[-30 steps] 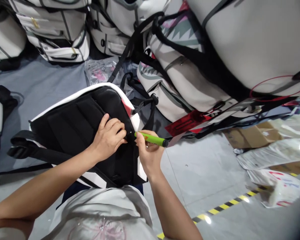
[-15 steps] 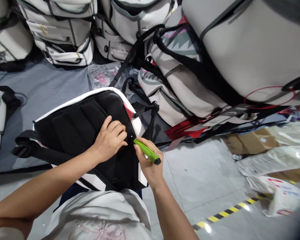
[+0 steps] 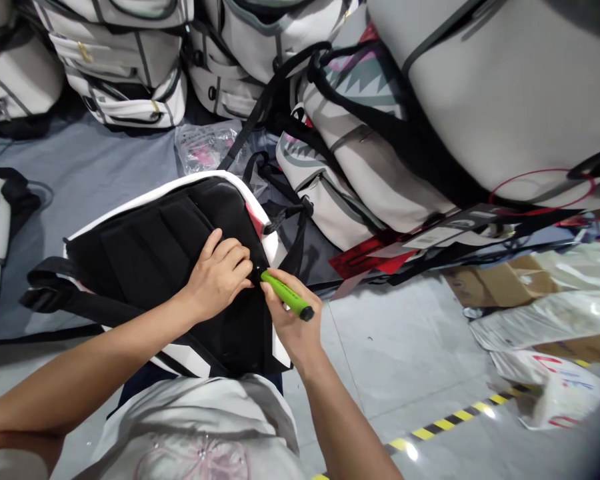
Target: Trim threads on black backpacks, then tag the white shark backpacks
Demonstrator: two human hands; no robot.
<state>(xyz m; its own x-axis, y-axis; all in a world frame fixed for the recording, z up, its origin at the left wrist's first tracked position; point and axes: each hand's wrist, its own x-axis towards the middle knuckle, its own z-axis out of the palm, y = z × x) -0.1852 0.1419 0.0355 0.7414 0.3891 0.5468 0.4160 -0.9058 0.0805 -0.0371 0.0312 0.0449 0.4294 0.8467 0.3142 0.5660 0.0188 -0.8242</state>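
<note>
A backpack (image 3: 145, 247) lies on my lap with its black padded back panel up and a white rim around it. My left hand (image 3: 217, 277) rests on the panel near its right edge, fingers curled and pinching something small and dark there. My right hand (image 3: 293, 320) is closed round a green pen-like tool (image 3: 286, 295), whose tip touches the spot by my left fingertips. Black shoulder straps (image 3: 55, 297) trail off to the left.
Several white and grey backpacks (image 3: 380, 133) with shark-teeth print are piled at the back and right. A clear plastic bag (image 3: 205, 143) lies behind the backpack. Cardboard and plastic bags (image 3: 540, 307) lie at the right. Yellow-black tape (image 3: 455, 417) crosses the grey floor.
My right hand has turned the green tool from nearly level to slanting down-right and moved its tip slightly left, closer to my left fingertips. My left hand has stayed put.
</note>
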